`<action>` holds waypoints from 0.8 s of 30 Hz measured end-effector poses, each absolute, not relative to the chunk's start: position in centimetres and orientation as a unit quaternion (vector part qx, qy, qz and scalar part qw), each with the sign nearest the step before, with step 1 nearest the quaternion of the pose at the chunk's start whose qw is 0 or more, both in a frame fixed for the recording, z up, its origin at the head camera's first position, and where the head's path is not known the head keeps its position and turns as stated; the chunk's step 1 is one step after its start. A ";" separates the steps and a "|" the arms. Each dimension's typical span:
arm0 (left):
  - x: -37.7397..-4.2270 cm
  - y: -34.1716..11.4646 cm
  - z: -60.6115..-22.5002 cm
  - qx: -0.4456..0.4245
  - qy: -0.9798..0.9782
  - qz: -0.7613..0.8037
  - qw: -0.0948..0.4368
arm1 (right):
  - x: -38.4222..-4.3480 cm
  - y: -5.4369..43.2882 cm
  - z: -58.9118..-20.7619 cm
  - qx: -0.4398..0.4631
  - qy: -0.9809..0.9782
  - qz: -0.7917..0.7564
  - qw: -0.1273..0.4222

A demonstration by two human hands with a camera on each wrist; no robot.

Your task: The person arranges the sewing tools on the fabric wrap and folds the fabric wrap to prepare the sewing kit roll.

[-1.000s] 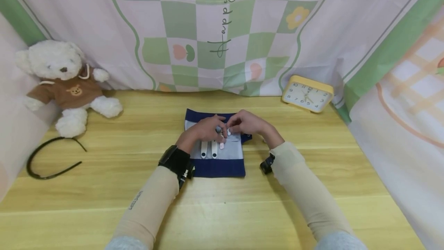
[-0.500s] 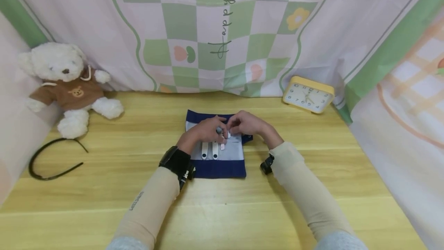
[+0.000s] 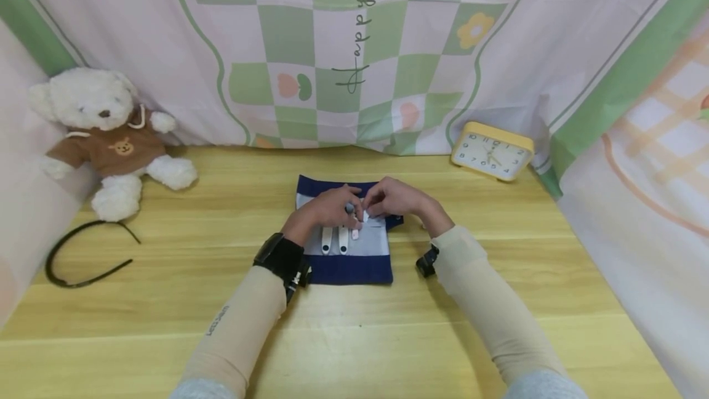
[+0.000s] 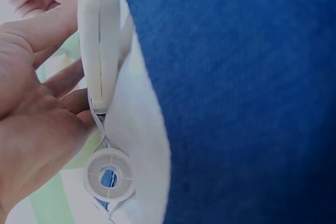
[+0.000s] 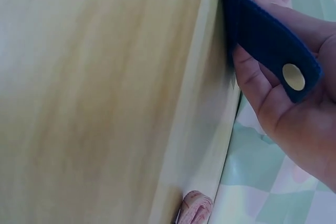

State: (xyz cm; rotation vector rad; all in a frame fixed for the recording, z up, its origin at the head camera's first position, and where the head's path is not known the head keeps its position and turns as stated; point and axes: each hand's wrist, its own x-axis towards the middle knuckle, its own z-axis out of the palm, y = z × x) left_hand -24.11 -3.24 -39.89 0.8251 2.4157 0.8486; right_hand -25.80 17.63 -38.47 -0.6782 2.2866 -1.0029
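A navy fabric pouch (image 3: 349,270) with a grey lining lies unfolded on the table. My left hand (image 3: 332,208) is over its middle, fingertips down at the lining. A small grey-tipped thing (image 3: 349,207) shows between its fingers; whether they grip it I cannot tell. My right hand (image 3: 390,197) pinches a small white piece (image 3: 365,217) at the lining, beside the left fingertips. Two white tools with dark dots (image 3: 343,244) and a pink-and-white piece (image 3: 355,234) lie on the lining. The left wrist view shows a white bobbin (image 4: 109,176) with thread near a white two-part tool (image 4: 100,51).
A snap tab (image 5: 278,51) sticks out from the pouch beside the right hand. A rolled pink tape (image 5: 195,208) lies on the table. Farther off are a white teddy bear (image 3: 111,134), a black headband (image 3: 52,257) and a yellow clock (image 3: 493,149).
The small white piece under my right fingertips sits slightly lower on the lining than a second ago. Both hands stay nearly in place; the whole view has shifted slightly.
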 end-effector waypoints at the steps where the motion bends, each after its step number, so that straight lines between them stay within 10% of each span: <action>1: -24.1 -3.2 -39.9 0.298 0.875 0.309 0.225 | -25.8 17.7 -38.5 -0.253 0.850 -0.373 0.272; 24: -24.1 -3.0 -40.1 0.292 0.873 0.338 0.195 | -24.4 25.6 -37.9 -0.212 0.862 -0.404 0.219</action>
